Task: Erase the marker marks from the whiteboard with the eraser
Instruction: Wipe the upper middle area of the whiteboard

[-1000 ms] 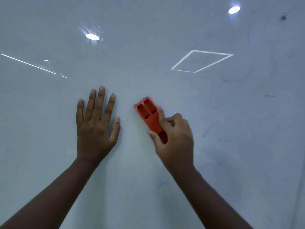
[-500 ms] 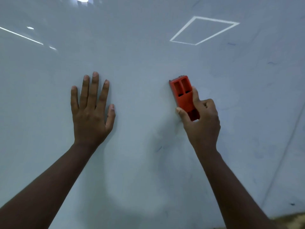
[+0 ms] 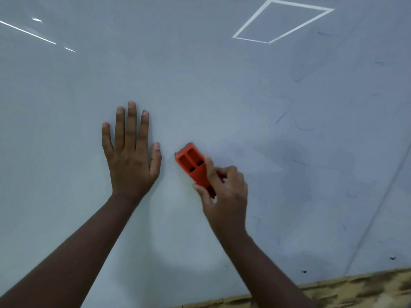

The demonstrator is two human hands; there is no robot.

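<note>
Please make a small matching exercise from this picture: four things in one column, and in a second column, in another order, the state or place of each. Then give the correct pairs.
Things:
1. left hand
2. right hand
3. eraser
4. faint blue marks

States or places:
a. orange, tilted, its upper end pointing up and left
b. flat on the whiteboard, fingers straight
c. on the board's right part, up and right of the eraser
d. fingers curled round the eraser's lower end

Pairs: 1-b, 2-d, 3-a, 4-c

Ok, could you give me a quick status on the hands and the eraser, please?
Left hand flat on whiteboard. Right hand grips orange eraser, on the board. Faint blue marks remain at right. Nothing in the way.
</note>
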